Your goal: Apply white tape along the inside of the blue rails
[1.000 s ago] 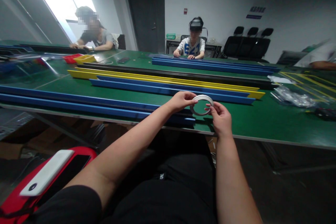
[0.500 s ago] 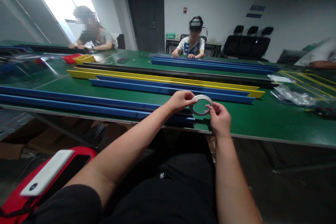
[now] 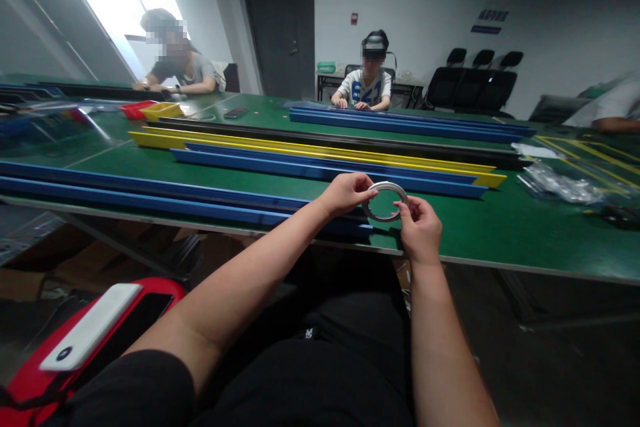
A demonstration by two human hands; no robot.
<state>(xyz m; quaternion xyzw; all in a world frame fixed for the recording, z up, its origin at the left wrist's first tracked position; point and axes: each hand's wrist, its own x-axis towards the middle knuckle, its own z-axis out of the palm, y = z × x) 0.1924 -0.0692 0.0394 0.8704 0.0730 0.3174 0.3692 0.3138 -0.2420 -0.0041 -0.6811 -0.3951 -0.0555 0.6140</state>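
A thin white ring, which looks like a roll of narrow tape (image 3: 385, 183), hangs just above the green table (image 3: 500, 233) near its front edge. My left hand (image 3: 345, 193) pinches the ring's left side. My right hand (image 3: 420, 227) pinches its right side with thumb and fingers closed. Right behind the ring lie long blue rails (image 3: 150, 203), one ending under my left hand.
More long blue, yellow (image 3: 310, 153) and black rails cross the table. Clear plastic bags (image 3: 560, 187) lie at the right. Red and yellow bins (image 3: 150, 110) sit far left. Other people sit across the table and at the right edge. A red bag with a white device (image 3: 85, 337) lies low left.
The ring has tilted slightly between my fingers and my right hand has shifted a little; otherwise both hands stay in place.
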